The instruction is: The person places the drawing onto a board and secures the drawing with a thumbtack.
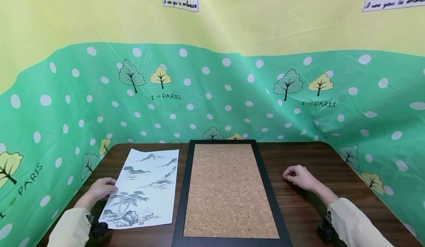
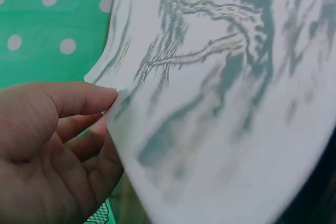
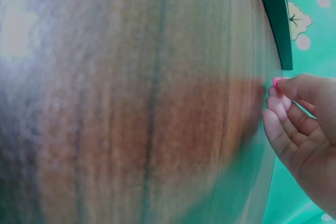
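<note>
My left hand [image 1: 99, 190] pinches the left edge of a white sheet of paper [image 1: 159, 182] printed with a grey-green landscape of pines, rocks and mountains. In the left wrist view the thumb lies over the paper's edge, and the sheet bends upward. Right of the paper is a cork board [image 1: 229, 191] in a black frame. On the board's other side, my right hand [image 1: 302, 177] is held over the table, thumb and fingertips together. Between them they pinch a small pink thing [image 3: 276, 81], mostly hidden by the fingers.
The dark wood table [image 1: 275, 155] carries the board and paper. A green and yellow printed cloth [image 1: 219, 88] hangs behind it and along both sides. Black wrist devices [image 1: 98, 228] sit at both cream sleeves [image 1: 356, 217].
</note>
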Action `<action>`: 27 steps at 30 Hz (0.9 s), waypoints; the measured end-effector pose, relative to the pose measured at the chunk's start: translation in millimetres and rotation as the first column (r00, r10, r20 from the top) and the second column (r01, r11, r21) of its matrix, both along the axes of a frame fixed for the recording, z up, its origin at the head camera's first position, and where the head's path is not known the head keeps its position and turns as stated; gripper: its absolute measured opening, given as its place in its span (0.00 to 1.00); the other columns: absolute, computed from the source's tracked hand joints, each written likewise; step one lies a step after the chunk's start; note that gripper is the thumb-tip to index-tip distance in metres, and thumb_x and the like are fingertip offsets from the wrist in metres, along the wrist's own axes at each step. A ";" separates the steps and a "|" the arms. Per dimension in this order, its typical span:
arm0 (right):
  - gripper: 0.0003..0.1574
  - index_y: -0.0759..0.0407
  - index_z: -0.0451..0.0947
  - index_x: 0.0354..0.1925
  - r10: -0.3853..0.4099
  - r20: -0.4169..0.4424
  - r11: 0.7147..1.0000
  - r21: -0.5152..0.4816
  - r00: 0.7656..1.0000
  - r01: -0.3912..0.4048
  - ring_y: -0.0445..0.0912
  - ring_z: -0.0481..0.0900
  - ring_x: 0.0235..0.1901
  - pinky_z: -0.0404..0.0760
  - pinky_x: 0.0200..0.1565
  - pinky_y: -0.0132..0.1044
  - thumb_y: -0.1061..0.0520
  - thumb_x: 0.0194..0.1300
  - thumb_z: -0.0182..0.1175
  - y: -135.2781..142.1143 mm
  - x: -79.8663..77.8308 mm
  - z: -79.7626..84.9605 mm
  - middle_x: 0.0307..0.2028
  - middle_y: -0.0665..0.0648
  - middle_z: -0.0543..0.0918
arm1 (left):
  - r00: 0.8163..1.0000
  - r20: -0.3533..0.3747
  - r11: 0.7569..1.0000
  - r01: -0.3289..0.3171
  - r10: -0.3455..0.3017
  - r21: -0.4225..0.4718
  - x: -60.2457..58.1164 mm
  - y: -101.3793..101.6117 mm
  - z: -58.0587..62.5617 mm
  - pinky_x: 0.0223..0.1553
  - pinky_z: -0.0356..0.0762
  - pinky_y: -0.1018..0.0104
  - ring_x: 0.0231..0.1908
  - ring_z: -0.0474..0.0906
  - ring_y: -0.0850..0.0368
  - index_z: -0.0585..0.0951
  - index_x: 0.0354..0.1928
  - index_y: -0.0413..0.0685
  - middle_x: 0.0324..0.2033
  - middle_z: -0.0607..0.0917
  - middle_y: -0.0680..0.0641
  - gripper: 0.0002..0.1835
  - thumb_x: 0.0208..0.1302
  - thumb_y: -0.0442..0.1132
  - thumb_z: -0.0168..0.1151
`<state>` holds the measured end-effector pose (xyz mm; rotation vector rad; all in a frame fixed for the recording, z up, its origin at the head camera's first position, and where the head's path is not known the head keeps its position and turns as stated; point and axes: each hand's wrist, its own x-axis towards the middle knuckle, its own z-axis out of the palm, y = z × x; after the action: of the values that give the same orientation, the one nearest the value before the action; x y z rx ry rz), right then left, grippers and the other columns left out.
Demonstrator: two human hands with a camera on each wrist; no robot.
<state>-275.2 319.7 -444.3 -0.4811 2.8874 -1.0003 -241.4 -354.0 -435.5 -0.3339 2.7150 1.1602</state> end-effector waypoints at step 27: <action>0.06 0.67 0.79 0.35 0.013 0.023 0.999 -0.049 1.000 -0.011 0.44 0.74 0.28 0.76 0.26 0.32 0.67 0.59 0.56 -6.5 2.1 8.6 0.31 0.57 0.81 | 0.995 -0.056 0.895 0.102 -0.086 0.433 8.6 -5.7 30.0 0.33 0.77 0.63 0.31 0.79 0.58 0.58 0.59 0.25 0.32 0.82 0.52 0.27 0.64 0.36 0.53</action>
<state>-273.2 313.1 -435.7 -0.4859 2.8426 -1.0690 -232.8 -359.6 -405.6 -0.1144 2.3689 1.7043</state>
